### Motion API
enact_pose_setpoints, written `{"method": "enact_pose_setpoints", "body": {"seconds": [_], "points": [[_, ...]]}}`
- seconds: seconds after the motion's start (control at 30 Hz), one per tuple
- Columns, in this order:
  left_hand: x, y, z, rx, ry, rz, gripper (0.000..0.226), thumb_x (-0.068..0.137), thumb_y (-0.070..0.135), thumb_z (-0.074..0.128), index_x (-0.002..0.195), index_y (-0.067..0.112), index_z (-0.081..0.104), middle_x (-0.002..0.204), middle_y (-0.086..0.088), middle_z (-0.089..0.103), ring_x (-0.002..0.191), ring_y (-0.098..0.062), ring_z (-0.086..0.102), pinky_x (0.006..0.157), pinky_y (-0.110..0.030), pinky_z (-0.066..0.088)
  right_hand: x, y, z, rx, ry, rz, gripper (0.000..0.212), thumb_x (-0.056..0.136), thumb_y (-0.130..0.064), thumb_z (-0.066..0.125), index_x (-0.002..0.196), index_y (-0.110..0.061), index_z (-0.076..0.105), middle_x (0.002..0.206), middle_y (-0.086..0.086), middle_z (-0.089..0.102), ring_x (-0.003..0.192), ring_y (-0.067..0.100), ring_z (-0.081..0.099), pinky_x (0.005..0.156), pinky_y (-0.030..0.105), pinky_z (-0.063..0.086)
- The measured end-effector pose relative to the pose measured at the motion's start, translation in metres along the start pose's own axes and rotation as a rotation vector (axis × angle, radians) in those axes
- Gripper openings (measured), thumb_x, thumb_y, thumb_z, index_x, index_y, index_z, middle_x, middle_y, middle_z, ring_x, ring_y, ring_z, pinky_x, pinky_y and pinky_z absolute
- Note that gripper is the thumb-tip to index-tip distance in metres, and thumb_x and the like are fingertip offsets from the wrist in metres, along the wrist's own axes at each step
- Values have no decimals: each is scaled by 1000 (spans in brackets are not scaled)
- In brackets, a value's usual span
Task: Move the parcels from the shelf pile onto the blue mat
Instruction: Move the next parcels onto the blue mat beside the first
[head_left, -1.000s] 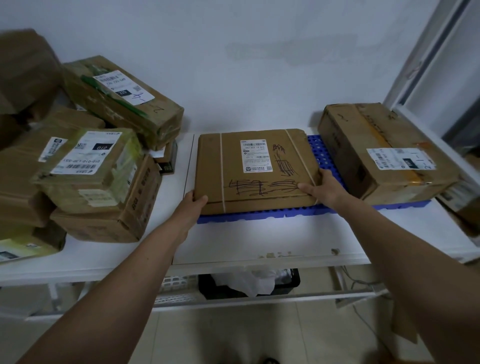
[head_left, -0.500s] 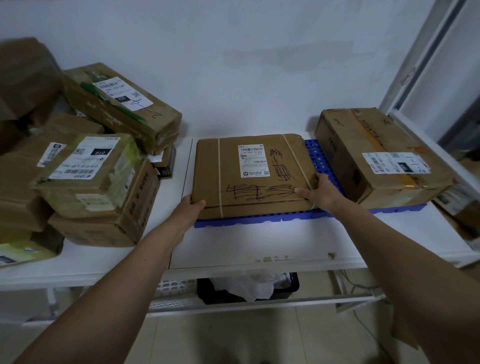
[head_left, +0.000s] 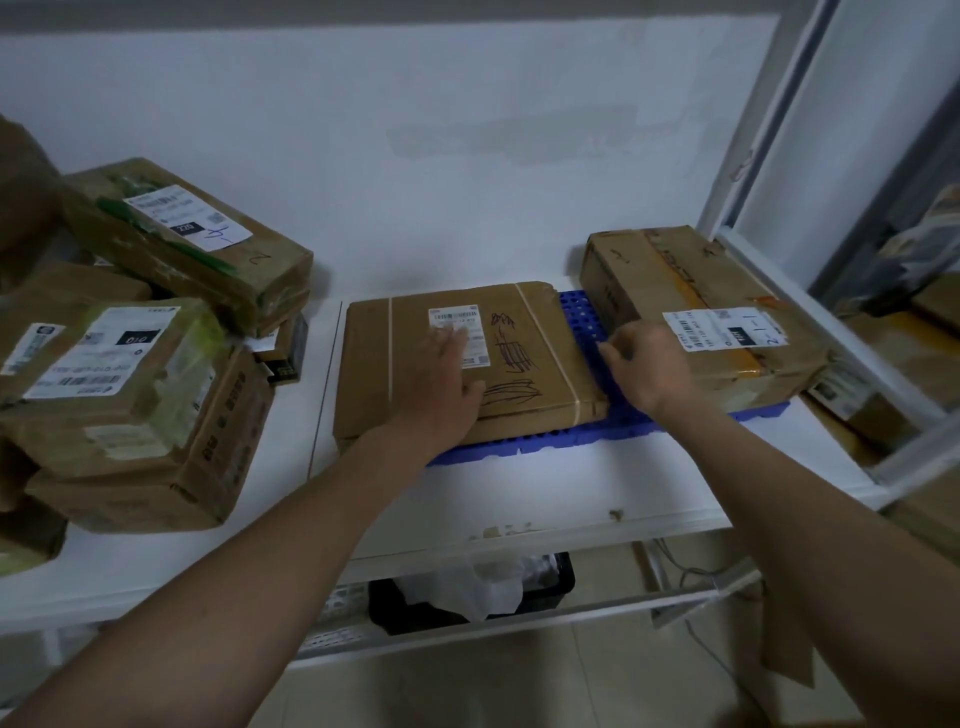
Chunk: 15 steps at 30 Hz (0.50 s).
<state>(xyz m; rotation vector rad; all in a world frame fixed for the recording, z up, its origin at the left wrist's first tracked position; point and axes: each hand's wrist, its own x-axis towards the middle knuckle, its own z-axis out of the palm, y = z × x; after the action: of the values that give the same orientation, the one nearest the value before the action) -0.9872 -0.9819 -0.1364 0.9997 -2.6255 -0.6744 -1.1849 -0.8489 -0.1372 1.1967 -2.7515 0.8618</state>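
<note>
A strip of bare blue mat (head_left: 582, 325) lies open between the flat parcel (head_left: 540, 353) and the large box (head_left: 675, 280), partly covered by the right hand (head_left: 649, 358). White shelf (head_left: 519, 493) in front is free; the parcel pile (head_left: 145, 374) walls the left

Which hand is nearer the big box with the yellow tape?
Right. The right hand hovers over the blue mat beside the big box; the left hand lies on the flat parcel, farther away.
</note>
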Motion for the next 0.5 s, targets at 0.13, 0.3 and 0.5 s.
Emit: {"method": "enact_pose_setpoints", "body": {"seconds": [0.13, 0.3, 0.5], "points": [[14, 49, 29, 46, -149, 207, 70, 96, 32, 52, 153, 17, 15, 161, -1, 7, 148, -17, 1, 118, -37, 8, 3, 37, -28, -69, 147, 117, 27, 93, -24, 55, 87, -1, 67, 101, 20, 63, 102, 36, 54, 87, 42, 46], [30, 110, 70, -43, -322, 255, 82, 93, 33, 59, 154, 18, 7, 162, -2, 0, 148, -18, 0, 118, -35, 12, 1, 72, -50, -229, 79, 313, 56, 92, -41, 54, 135, -7, 43, 144, 21, 36, 134, 37, 27, 111, 45, 23], [48, 148, 109, -187, -422, 181, 94, 84, 35, 70, 153, 21, 8, 159, -1, 15, 145, -23, 19, 115, -46, 28, 6, 103, -59, -204, 54, 427, 79, 87, -54, 57, 144, -7, 29, 154, 21, 19, 143, 40, 11, 117, 52, 9]]}}
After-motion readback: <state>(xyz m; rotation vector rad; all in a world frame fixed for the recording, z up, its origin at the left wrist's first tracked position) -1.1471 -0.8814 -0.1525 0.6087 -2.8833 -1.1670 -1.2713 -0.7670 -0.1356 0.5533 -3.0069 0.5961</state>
